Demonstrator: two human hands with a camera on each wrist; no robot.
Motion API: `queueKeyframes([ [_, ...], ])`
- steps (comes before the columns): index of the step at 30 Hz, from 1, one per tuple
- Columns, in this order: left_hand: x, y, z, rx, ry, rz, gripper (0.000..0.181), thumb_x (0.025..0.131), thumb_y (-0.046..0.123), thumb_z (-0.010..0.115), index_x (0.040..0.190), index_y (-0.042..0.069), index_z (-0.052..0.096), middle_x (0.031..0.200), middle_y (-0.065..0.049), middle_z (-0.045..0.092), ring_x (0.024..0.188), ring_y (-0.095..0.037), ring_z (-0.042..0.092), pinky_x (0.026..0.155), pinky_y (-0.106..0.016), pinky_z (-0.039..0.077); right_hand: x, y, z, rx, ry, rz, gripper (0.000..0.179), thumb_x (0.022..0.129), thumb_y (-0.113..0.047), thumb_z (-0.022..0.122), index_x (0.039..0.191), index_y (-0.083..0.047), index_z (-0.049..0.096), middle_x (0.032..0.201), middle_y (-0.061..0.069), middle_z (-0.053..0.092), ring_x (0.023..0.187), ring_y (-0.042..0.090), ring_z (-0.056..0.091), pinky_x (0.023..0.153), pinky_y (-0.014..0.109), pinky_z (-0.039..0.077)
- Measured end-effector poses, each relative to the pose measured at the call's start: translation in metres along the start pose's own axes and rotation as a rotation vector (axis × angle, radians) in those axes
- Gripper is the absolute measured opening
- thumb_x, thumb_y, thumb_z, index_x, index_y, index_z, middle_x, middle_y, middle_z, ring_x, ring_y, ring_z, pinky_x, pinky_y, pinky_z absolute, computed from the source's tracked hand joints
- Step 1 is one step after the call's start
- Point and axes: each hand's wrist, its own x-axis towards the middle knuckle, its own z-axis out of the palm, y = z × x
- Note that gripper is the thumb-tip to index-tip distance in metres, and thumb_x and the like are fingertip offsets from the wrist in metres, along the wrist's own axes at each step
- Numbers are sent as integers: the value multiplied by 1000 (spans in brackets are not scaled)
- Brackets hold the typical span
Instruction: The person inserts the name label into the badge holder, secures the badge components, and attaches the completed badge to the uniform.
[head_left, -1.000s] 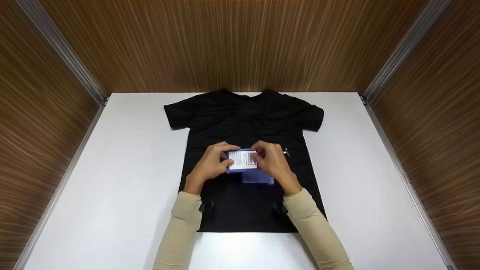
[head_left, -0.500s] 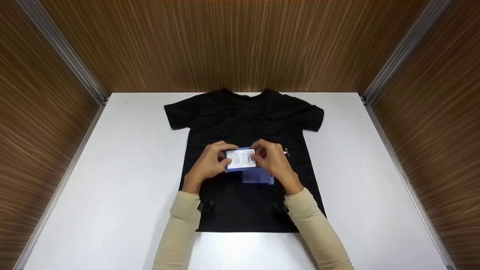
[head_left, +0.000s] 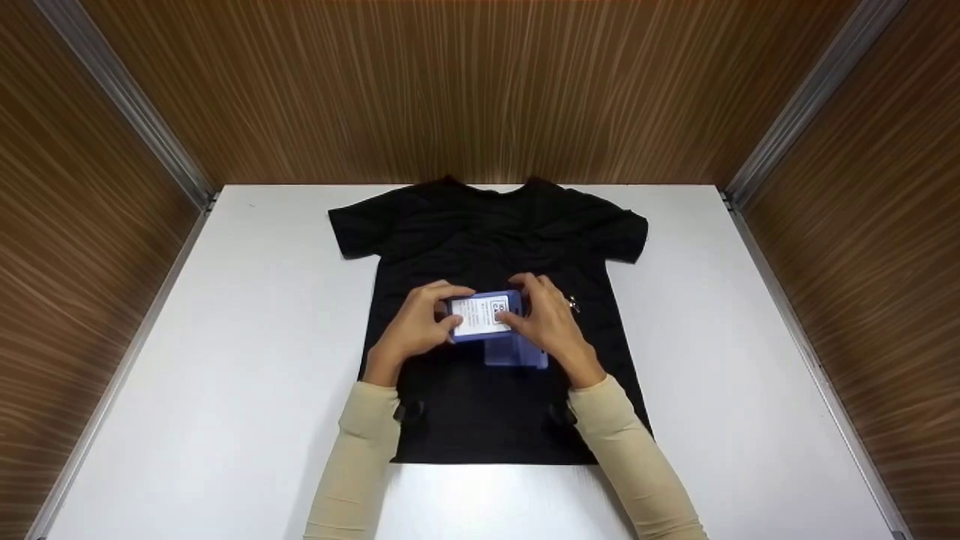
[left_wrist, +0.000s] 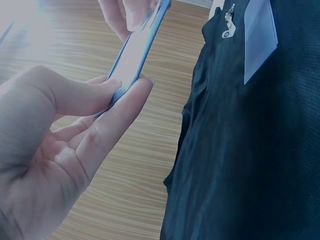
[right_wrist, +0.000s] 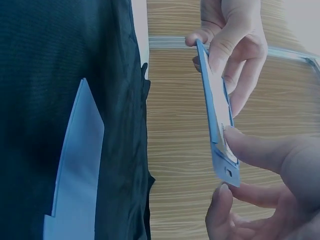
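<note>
Over a black T-shirt (head_left: 472, 420) I hold a blue badge holder (head_left: 516, 303) with a white printed card (head_left: 478, 318) lying in its frame. My left hand (head_left: 421, 322) pinches the holder's left end, thumb on the front and fingers behind. At the slotted end, my right hand (head_left: 553, 319) has its thumb on the card's face; a fingertip is right at the holder's end in the right wrist view. Below them a translucent blue plastic piece (head_left: 512, 354) lies on the shirt, partly overlapped by the holder in the head view.
A small metal clip (head_left: 574, 304) lies on the shirt, right of my right hand. The shirt is spread on a white table (head_left: 225, 360). Wood-grain panels (head_left: 480, 90) stand at the back and both sides.
My right hand's fingers have spread and shifted back from the card, baring the holder's slotted end. The thumb stays on the card. The holder has moved slightly left and up.
</note>
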Motion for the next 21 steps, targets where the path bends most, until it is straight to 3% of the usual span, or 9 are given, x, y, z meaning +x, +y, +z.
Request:
queueKeyframes([
  [6, 0, -1, 0, -3, 1, 3, 41, 89, -10, 69, 127, 5, 71, 115, -14, 69, 90, -25, 70, 75, -29, 59, 1, 1, 0, 3, -71, 35, 43, 86, -19, 85, 121, -3, 66, 82, 12, 68, 71, 28, 62, 64, 37, 47],
  [11, 0, -2, 0, 1, -3, -1, 41, 89, -10, 69, 128, 5, 71, 115, -14, 69, 89, -25, 70, 71, -27, 59, 3, 0, -1, 6, -106, 80, 41, 87, -20, 84, 121, -5, 68, 79, 11, 67, 70, 23, 58, 63, 32, 43],
  [21, -2, -6, -7, 0, 15, -47, 40, 91, -9, 69, 128, 7, 72, 116, -13, 68, 81, -21, 65, 59, -22, 54, 3, 5, -9, 52, -131, 60, 38, 88, -11, 82, 121, 1, 67, 79, 12, 73, 68, 21, 66, 62, 32, 51],
])
